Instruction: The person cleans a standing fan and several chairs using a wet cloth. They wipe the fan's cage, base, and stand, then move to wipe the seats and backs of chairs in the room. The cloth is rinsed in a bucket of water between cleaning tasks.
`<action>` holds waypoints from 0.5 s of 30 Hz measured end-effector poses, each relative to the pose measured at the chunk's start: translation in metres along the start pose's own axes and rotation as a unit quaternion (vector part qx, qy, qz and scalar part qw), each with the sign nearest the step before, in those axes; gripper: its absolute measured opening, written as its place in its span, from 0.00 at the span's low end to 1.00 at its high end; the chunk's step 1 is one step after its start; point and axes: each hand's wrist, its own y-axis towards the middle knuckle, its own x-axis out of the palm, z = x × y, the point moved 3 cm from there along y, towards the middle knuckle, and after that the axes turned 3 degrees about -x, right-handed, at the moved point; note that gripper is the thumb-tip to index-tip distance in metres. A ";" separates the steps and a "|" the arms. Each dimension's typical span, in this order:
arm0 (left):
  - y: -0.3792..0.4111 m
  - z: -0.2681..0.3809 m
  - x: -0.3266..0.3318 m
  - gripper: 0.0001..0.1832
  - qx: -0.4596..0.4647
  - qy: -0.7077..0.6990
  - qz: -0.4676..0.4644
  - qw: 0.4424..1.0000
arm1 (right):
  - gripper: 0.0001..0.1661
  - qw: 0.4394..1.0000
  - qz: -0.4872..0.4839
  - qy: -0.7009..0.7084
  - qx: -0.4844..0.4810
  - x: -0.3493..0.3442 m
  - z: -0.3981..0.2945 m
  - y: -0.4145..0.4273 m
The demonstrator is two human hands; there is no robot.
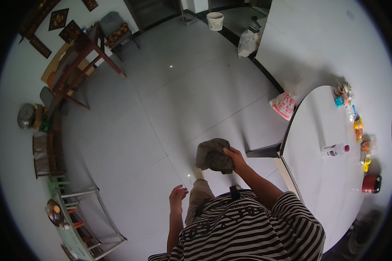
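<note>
My right hand grips a crumpled dark grey-brown cloth by its right side, out in front of my body above the tiled floor. The cloth hangs bunched, with a darker fold in its middle. Lower and to the left, my left hand holds nothing; its fingers are loosely curled and apart, near my trouser leg. Beside me on the right is a white table with a rounded end. A clear plastic bottle with a pinkish cap lies on its side there.
Small packets and a red-black canister line the table's wall side. A printed plastic bag sits by its far end. Beyond are a white bucket and another bag. Leftward stand a dark red wooden table and a metal-framed stand.
</note>
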 end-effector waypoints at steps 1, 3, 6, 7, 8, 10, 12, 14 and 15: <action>0.027 0.026 0.007 0.25 -0.007 -0.006 -0.040 0.999 | 0.24 0.999 -0.021 0.019 0.015 0.025 -0.006 0.010; 0.068 0.081 0.043 0.30 -0.031 -0.021 -0.114 0.993 | 0.26 0.997 -0.043 0.031 0.050 0.058 -0.021 0.016; 0.118 0.151 0.110 0.35 -0.047 -0.067 -0.253 0.964 | 0.29 0.988 -0.112 0.078 0.075 0.093 -0.049 0.050; 0.125 0.169 0.133 0.35 -0.049 -0.096 -0.294 0.950 | 0.29 0.985 -0.113 0.099 0.089 0.097 -0.057 0.060; 0.144 0.181 0.142 0.34 -0.065 -0.126 -0.327 0.934 | 0.28 0.979 -0.125 0.123 0.107 0.115 -0.070 0.069; 0.187 0.203 0.167 0.31 -0.078 -0.155 -0.345 0.923 | 0.27 0.988 -0.100 0.085 0.079 0.133 -0.101 0.098; 0.225 0.218 0.194 0.29 -0.094 -0.152 -0.304 0.936 | 0.25 0.999 -0.044 0.009 -0.005 0.119 -0.127 0.139; 0.264 0.239 0.217 0.29 -0.093 -0.161 -0.289 0.939 | 0.22 0.998 -0.008 0.009 -0.054 0.106 -0.145 0.191; 0.281 0.253 0.229 0.28 -0.100 -0.152 -0.287 0.941 | 0.21 0.998 0.016 0.022 -0.064 0.097 -0.155 0.217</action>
